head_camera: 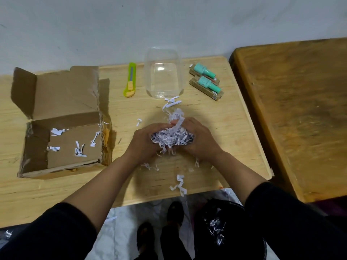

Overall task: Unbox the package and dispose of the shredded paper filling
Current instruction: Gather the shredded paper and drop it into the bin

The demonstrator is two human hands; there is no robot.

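A clump of white shredded paper (171, 137) is cupped between my left hand (143, 141) and my right hand (197, 137), just above the light wooden table (216, 113). Both hands close around it from either side. Loose strips (179, 184) lie scattered on the table in front of and behind my hands. The opened cardboard box (62, 117) stands at the left with its flaps up; a few strips (79, 149) lie on its bottom. Below the table's near edge sits a black bin bag (221, 226) with some shreds inside.
A green and yellow utility knife (130, 80) lies behind my hands. Beside it stands a clear plastic container (162, 72), and two teal bottles in brown packs (207, 81) lie to its right. A darker wooden table (300, 109) adjoins on the right. My feet show below.
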